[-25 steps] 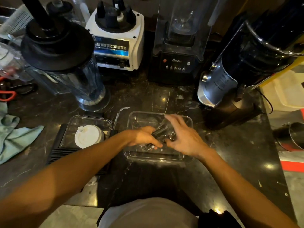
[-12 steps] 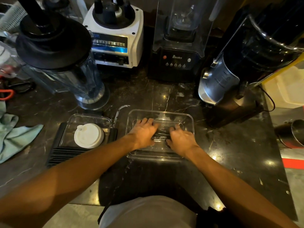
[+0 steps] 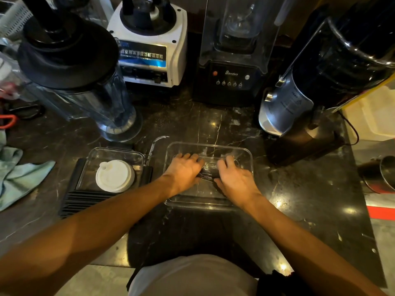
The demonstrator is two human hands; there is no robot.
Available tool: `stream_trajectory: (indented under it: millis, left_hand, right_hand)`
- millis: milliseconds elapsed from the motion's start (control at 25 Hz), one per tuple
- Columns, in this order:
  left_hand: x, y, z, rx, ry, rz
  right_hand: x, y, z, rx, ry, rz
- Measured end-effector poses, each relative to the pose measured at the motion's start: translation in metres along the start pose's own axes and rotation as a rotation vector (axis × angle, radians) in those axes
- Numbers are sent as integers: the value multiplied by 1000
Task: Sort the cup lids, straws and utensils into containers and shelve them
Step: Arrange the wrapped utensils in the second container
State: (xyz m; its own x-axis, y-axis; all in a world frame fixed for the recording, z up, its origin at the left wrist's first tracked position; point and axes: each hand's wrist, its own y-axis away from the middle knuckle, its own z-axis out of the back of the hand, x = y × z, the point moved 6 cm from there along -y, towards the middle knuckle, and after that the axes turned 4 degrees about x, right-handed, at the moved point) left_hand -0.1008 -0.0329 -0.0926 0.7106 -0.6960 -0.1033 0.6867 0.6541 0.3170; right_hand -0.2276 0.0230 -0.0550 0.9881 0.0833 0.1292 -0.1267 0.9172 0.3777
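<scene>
While both hands press flat, fingers extended, the left hand (image 3: 184,170) and right hand (image 3: 234,178) settle the wrapped dark bundle (image 3: 208,173) inside the clear container (image 3: 245,153); next, probably, release and withdraw.

Bare forearms, no sleeves, light grey top (image 3: 192,276) (lower edge only)

Drinks-bar counter (image 3: 213,124): blenders (image 3: 230,60), grinder (image 3: 299,92)
</scene>
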Motion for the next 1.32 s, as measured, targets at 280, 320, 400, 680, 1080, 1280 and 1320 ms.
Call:
stream_trajectory:
  millis: [280,320,400,680,1080,1280,1320]
  left_hand:
    - [1,-2,3,-12,-23,113]
    - [1,-2,3,-21,-30,135]
    - [2,-1,5,-57,-57,158]
    - [-3,2,10,-74,-33,130]
    - [-1,-7,3,-47,30,101]
    - [-1,-1,1,-20,16,107]
    - [-1,1,2,-26,16,103]
  right_hand:
    - [-5,-13,-14,102,7,-31]
    - [-6,-16,-13,75,8,-48]
    - [-7,-20,-9,33,12,-100]
    - [-5,-13,-14,218,59,-59]
    - [-12,-18,-19,183,10,-124]
    - [-10,-17,-21,208,-13,-124]
    - [-9,-15,-20,210,-27,-126]
